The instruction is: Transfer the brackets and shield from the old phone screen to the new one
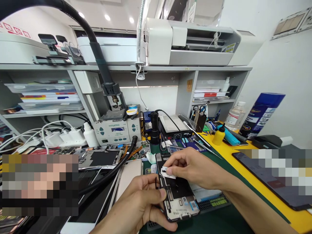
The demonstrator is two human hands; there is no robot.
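Observation:
My left hand grips an opened phone body by its left edge, thumb on the rim, with the bare inside facing up. My right hand is pinched on a small white sticker-like piece and holds it against the upper part of the phone. Both hands hover just above the green work mat at the front middle of the bench.
A soldering station, a black microscope tube and a hot plate stand behind the mat. Phone parts and white chargers lie left. A yellow bottle, tweezers and a blue can are on the right.

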